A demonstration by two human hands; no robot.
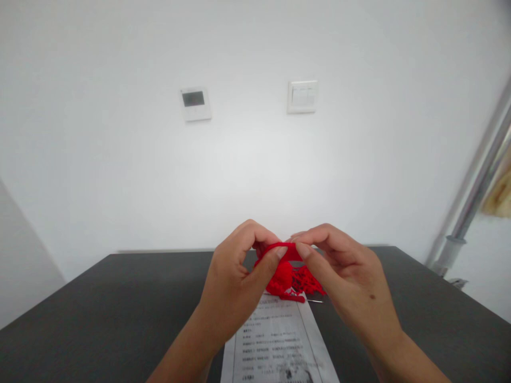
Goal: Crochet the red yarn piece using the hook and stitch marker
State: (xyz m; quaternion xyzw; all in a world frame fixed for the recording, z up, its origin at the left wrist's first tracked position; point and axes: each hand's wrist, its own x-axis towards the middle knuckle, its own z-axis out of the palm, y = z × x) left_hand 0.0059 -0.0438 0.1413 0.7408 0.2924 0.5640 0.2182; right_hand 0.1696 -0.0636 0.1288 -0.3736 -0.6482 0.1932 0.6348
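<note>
A small red crochet piece point(293, 252) is stretched between my two hands over the table. My left hand point(238, 268) pinches its left end between thumb and fingers. At its right end, the thumb and fingers of my right hand point(345, 268) are closed on it. Just below lies a bundle of red yarn point(280, 279), with looser red strands point(309, 280) to its right. A crochet hook point(293, 299) with a red handle and thin metal shaft rests near the top of a printed paper sheet point(279, 340). My hands partly cover the yarn.
The dark table point(159, 308) reaches back to a white wall. On the wall are a thermostat panel point(196, 105) and a light switch point(302, 97). A metal pole point(479, 186) stands at the right, beside a blurred yellowish thing point(499, 197).
</note>
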